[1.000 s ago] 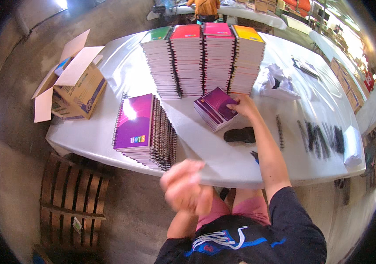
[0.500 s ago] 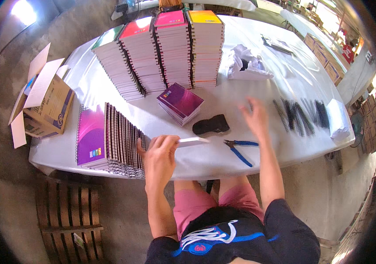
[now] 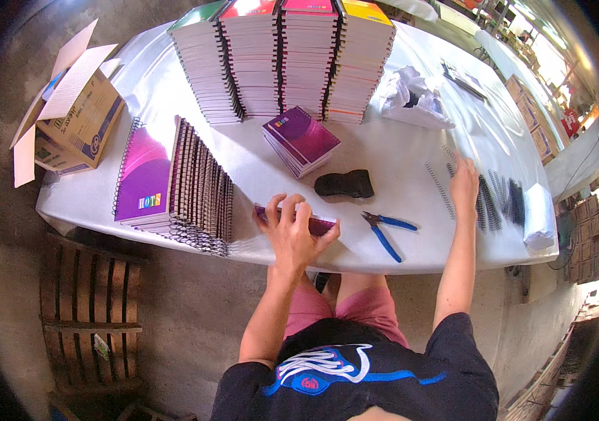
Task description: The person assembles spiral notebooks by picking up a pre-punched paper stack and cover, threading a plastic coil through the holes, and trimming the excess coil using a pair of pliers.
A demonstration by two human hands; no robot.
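My left hand (image 3: 295,230) is closed around a thin purple notebook (image 3: 322,226), held on edge over the table's front. Out to the right, my right hand (image 3: 463,186) is over loose black spiral coils (image 3: 490,203), its fingers pinched at a blurred coil (image 3: 448,150). Between the hands lie blue-handled cutters (image 3: 387,235), jaws apart, and a dark, waisted pad-like object (image 3: 343,184). A short pile of purple notebooks (image 3: 303,140) sits behind them. Left of my left hand stands a row of coil-bound purple notebooks (image 3: 197,186).
Tall stacks of notebooks (image 3: 251,70) with green, red, pink and yellow covers rise at the back. An open cardboard box (image 3: 78,126) stands at the left. Crumpled white wrapping (image 3: 415,102) lies at the back right, and a white wrapped bundle (image 3: 539,217) at the right edge.
My right hand has moved right, to the coils. My left hand has shifted right, away from the bound row, and turned the notebook so its purple cover shows.
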